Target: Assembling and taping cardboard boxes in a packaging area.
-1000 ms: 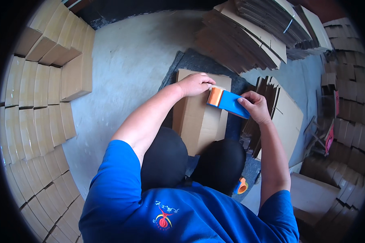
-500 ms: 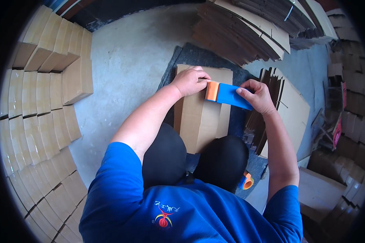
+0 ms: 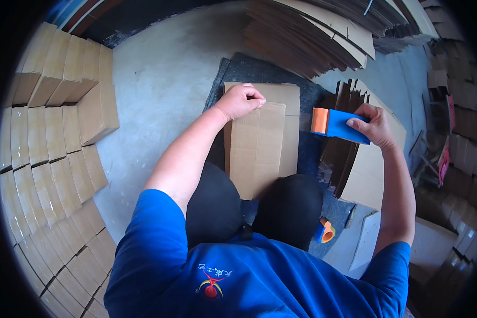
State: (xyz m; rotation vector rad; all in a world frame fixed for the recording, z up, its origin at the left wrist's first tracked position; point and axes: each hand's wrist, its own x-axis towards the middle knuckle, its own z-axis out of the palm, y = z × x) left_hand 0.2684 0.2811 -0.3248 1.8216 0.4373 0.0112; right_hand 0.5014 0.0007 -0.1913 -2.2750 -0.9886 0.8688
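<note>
A brown cardboard box [image 3: 259,146] lies on a dark mat [image 3: 238,71] in front of my knees. My left hand [image 3: 243,100] rests as a loose fist on the box's far left corner. Off to the right of the box, my right hand [image 3: 373,123] grips a blue tape dispenser [image 3: 336,123] with an orange end, held in the air above flat cardboard sheets [image 3: 368,175].
Rows of closed cardboard boxes [image 3: 53,153] line the left side. Stacks of flattened cardboard [image 3: 323,37] lie at the back and right. A second blue and orange dispenser [image 3: 324,231] lies on the floor by my right knee. Bare concrete floor [image 3: 159,90] lies between.
My right hand has carried the tape dispenser from over the box's top edge out to the right. My left hand stays on the box's far corner.
</note>
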